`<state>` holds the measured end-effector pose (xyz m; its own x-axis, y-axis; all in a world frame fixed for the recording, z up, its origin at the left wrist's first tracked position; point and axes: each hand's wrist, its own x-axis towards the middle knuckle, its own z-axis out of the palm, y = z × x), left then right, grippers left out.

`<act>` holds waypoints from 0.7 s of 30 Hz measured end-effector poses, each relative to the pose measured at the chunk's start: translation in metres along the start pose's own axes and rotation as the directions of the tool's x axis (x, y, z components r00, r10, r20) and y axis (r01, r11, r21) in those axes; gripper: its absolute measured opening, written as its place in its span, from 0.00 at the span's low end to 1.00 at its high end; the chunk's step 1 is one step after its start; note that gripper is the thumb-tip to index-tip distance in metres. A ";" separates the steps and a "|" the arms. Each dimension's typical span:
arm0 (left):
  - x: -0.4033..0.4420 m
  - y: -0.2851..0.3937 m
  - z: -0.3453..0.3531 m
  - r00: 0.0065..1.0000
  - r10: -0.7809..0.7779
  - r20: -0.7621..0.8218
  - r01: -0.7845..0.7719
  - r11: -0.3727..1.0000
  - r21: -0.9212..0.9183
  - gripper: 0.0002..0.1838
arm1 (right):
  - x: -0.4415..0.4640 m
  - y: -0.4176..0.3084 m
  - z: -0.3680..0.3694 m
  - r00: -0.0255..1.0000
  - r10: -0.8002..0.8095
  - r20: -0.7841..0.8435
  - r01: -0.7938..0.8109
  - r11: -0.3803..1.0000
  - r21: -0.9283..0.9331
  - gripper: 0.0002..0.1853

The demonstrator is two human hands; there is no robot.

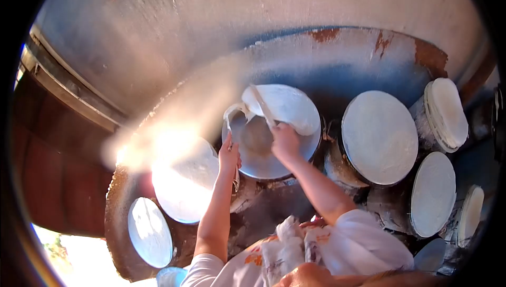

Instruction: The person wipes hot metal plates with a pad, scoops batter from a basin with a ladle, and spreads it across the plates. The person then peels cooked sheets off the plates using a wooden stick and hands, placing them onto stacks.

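Note:
A round metal pan (pixel 253 168) lies in front of me, its far right part covered by a thick white layer (pixel 287 105). My right hand (pixel 286 142) is closed around a flat stick-like scraper (pixel 263 107), which reaches across that layer. On the left, my left hand (pixel 229 156) grips a thin-handled tool (pixel 235 180) at the pan's left edge. Its upper end is curved and coated in white, and I cannot make out its exact kind. Strands of the white stuff hang between this tool and the layer. Bare, shiny metal shows in the pan's near part.
White-topped round vessels stand on both sides: a sunlit one (pixel 184 181) and an oval-looking one (pixel 150 231) left, a large one (pixel 379 136) and several others right. A tall curved metal wall (pixel 274 2) rises behind. Steam and glare blur the left.

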<state>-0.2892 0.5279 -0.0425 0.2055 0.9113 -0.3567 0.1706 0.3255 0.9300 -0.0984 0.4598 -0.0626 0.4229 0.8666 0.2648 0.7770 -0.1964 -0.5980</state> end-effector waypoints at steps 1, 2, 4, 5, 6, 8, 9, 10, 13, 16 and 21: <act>-0.009 -0.003 -0.002 1.000 -0.030 -0.002 0.030 0.999 -0.036 0.28 | -0.008 0.015 -0.020 0.999 -0.034 0.014 0.033 0.998 0.057 0.14; -0.016 -0.004 -0.003 0.999 -0.042 -0.003 0.042 0.995 -0.086 0.28 | -0.017 0.045 -0.036 0.994 -0.076 -0.073 0.076 0.997 -0.008 0.14; -0.032 0.001 0.015 0.996 -0.080 -0.036 0.068 0.959 -0.274 0.26 | 0.000 0.081 -0.060 0.979 -0.165 -0.119 0.157 0.985 -0.077 0.14; -0.036 -0.001 0.023 0.994 -0.104 -0.036 0.082 0.917 -0.391 0.26 | 0.006 0.089 -0.064 0.985 -0.160 -0.063 0.157 0.986 -0.048 0.15; -0.041 -0.004 0.028 0.992 -0.124 -0.026 0.095 0.865 -0.494 0.26 | 0.006 0.094 -0.066 0.990 -0.143 -0.012 0.143 0.989 -0.021 0.16; -0.048 -0.007 0.040 0.989 -0.151 0.002 0.111 0.722 -0.683 0.24 | 0.027 0.092 -0.045 0.970 -0.217 0.107 0.209 0.975 0.079 0.16; -0.053 -0.007 0.044 0.988 -0.150 0.034 0.120 0.618 -0.777 0.23 | 0.041 0.084 -0.033 0.952 -0.263 0.157 0.242 0.960 0.138 0.16; -0.061 -0.007 0.048 0.987 -0.147 0.067 0.133 0.507 -0.852 0.22 | 0.049 0.077 -0.033 0.930 -0.300 0.212 0.266 0.948 0.177 0.15; -0.093 -0.004 0.052 0.986 -0.110 0.122 0.150 0.301 -0.942 0.21 | 0.053 0.086 -0.022 0.862 -0.428 0.273 0.343 0.887 0.309 0.12; -0.121 0.012 0.051 0.991 0.025 0.131 0.122 0.224 -0.967 0.22 | 0.060 0.105 -0.070 0.759 -0.572 0.310 0.460 0.809 0.367 0.11; -0.128 0.031 0.065 0.996 -0.022 -0.086 -0.064 0.486 -0.871 0.24 | 0.123 0.170 -0.087 0.896 -0.436 0.079 0.429 0.898 0.097 0.14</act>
<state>-0.2474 0.4048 0.0266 0.1181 0.9220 -0.3686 -0.7699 0.3195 0.5524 0.1268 0.4934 -0.0661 0.0032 0.8986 0.4387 0.8340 0.2397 -0.4970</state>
